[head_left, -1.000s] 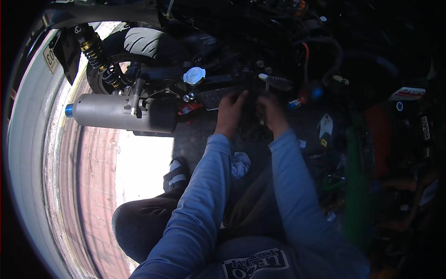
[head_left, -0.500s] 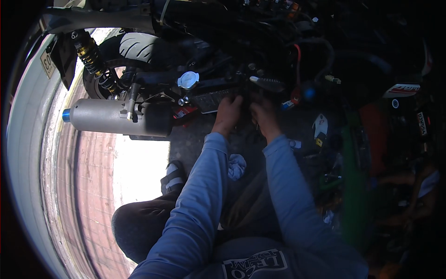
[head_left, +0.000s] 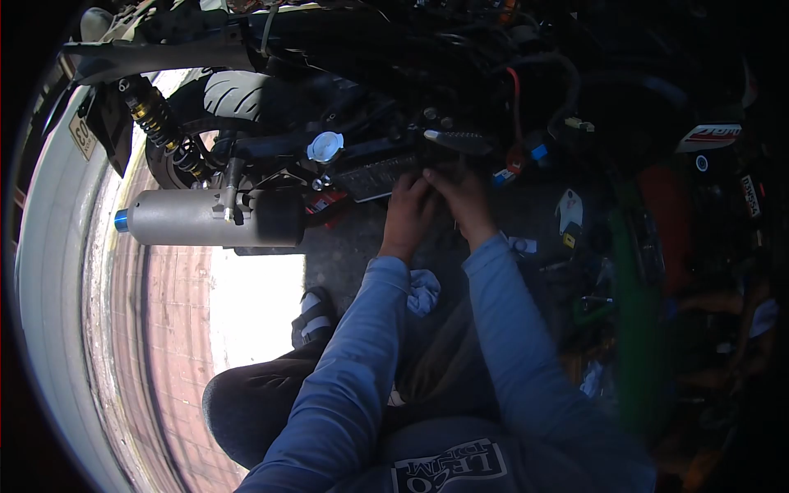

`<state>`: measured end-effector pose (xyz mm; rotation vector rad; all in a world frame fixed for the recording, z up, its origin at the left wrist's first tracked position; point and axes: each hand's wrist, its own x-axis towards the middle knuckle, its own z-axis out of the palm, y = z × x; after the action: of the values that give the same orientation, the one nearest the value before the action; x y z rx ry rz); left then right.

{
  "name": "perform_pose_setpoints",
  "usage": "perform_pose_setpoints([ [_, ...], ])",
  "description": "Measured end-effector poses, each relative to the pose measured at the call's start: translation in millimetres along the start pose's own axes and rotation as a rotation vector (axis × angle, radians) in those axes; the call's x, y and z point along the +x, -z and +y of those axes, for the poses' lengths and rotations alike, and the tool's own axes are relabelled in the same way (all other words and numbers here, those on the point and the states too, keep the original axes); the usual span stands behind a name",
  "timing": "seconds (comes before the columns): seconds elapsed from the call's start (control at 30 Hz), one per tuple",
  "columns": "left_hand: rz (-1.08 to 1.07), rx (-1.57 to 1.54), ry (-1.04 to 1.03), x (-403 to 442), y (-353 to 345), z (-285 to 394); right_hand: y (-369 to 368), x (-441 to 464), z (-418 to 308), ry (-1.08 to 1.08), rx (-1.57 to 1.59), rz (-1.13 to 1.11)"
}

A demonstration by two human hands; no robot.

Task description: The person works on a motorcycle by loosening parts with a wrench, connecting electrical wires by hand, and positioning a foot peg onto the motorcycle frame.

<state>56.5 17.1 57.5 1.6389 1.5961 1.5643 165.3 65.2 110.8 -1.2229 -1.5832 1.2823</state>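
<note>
My left hand [head_left: 407,212] is at the lower side of a motorbike, fingers curled, just right of a dark finned radiator panel [head_left: 366,181]. Beside it, my right hand [head_left: 467,201] reaches into the same shadowed spot, its thumb side touching or nearly touching the left fingers. Both hands look closed; whatever lies in the fingers is hidden in shadow. Above the right hand is a silver, blade-shaped metal part [head_left: 450,138]. A round silver cover [head_left: 326,147] shows up and left of the left hand.
At left are a grey exhaust muffler [head_left: 218,216], a gold-and-black shock absorber [head_left: 156,119] and the rear tyre [head_left: 234,94]. A crumpled cloth [head_left: 423,292] lies between my forearms. Right of my hands are a red cable [head_left: 517,103], a white tag-like piece [head_left: 569,212] and scattered small items.
My right hand has moved left and in against my left hand; before, a gap lay between them. The view has shifted slightly.
</note>
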Motion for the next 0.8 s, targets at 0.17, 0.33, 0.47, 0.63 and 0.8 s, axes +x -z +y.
perform_pose_setpoints([
  [0.17, 0.058, 0.077, -0.075, -6.1, -6.5, -14.8, 6.4, 10.3, 17.8, 0.031, -0.181, 0.044],
  [0.33, 0.112, -0.027, 0.201, -3.1, -3.6, -16.7, 0.3, 11.8, 26.2, 0.210, -0.246, 0.148],
  [0.47, 0.137, -0.107, 0.287, 12.6, 0.3, -15.6, 1.4, 6.9, 27.9, 0.193, -0.014, 0.140],
  [0.63, -0.051, 0.084, 0.261, 20.8, 9.6, -12.6, 7.7, -10.1, 19.6, -0.072, 0.280, 0.053],
  [0.8, -0.044, 0.126, 0.257, 19.9, 10.6, -32.5, 12.8, -18.5, 39.5, 0.279, -0.160, 0.216],
])
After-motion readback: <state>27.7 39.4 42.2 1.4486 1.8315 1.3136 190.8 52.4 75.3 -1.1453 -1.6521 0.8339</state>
